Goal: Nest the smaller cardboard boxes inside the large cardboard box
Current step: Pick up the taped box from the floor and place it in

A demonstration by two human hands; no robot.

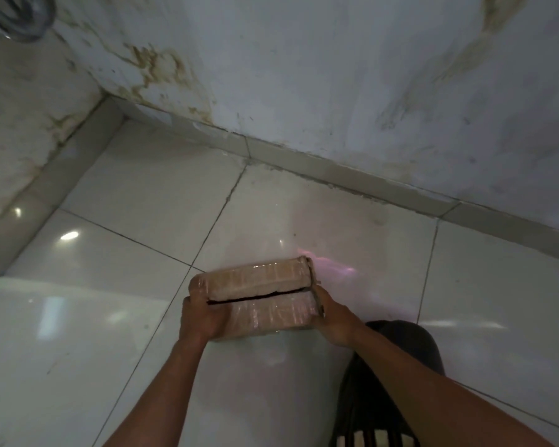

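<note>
A tan cardboard box (259,285), wrapped in glossy clear tape, is held low over the white floor tiles at the frame's centre. A dark slit runs along its top where two flaps meet. My left hand (200,314) grips the box's left end, thumb on top near the slit. My right hand (331,317) grips the right end, where a side flap edge sticks up. No other box is in view, and I cannot tell whether this one touches the floor.
Glossy white floor tiles (142,317) spread all around. A stained white wall (304,75) with a grey skirting strip meets the floor just beyond the box. My dark-clothed knee (400,350) is at the lower right. Grey coiled hose (17,17) hangs top left.
</note>
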